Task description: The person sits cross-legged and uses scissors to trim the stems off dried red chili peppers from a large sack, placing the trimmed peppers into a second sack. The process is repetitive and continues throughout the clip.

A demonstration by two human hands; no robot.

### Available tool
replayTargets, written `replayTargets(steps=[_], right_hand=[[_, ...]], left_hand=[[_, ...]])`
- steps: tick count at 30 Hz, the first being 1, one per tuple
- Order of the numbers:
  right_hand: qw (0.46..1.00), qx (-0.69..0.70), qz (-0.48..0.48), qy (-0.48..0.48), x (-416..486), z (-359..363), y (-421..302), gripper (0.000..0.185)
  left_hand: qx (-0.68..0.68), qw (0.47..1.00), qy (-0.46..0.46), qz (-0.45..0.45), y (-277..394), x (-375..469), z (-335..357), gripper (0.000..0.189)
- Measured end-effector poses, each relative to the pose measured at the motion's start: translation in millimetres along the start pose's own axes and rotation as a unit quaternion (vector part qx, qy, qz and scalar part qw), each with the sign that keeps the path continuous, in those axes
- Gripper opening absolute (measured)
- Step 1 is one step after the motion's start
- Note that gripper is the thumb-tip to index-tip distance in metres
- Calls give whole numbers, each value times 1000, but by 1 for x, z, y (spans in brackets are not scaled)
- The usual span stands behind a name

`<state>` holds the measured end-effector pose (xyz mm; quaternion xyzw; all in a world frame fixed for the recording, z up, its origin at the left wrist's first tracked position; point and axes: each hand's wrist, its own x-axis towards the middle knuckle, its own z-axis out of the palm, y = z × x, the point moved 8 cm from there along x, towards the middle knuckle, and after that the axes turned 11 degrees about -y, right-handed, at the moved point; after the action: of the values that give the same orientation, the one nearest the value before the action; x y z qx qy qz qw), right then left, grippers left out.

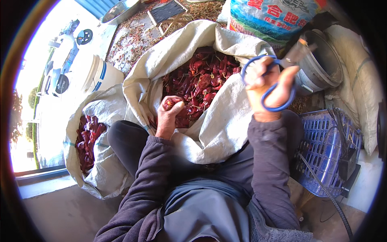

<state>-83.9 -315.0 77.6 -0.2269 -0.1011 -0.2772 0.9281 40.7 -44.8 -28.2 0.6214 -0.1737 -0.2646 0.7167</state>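
A large white woven sack (pixel 181 39) stands with its mouth folded wide in front of me, holding dried red chili peppers (pixel 202 84). My left hand (pixel 169 116), at the lower left of its mouth, is closed around a dried red chili (pixel 170 103). Over the right rim of the sack my right hand (pixel 269 87) holds blue-handled scissors (pixel 279 107), fingers and thumb through the loops. The blades point up and right; motion blurs them, so whether they are apart cannot be told. A smaller white sack (pixel 105 169) with dried red chilies (pixel 89 142) stands at my left knee.
A white bucket (pixel 102 74) is at the left, a grey bucket (pixel 314 75) at the right. A blue plastic crate (pixel 320 145) with a cable stands by my right knee. Beyond are a printed sack (pixel 266 24), a folding stool (pixel 166 13), a metal basin (pixel 121 13) and scattered chili debris.
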Motion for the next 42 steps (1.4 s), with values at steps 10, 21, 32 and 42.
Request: replayTargets(steps=[10,21,32,42], right_hand=[[979,-174,84,65,-22,-44,33,59],[720,-635,276,50,-37,-46,51,66],[568,-764,258,-167,-61,-7,107,71],[488,-821,141,-262,-71,23,114,40]], left_hand=[[607,791,-68,40,9,93,68,38],[363,932,10,8,32,52,-4,31],[17,999,-34,28,39,12,-20,32],[15,994,-85,64,43,13,-16,26]])
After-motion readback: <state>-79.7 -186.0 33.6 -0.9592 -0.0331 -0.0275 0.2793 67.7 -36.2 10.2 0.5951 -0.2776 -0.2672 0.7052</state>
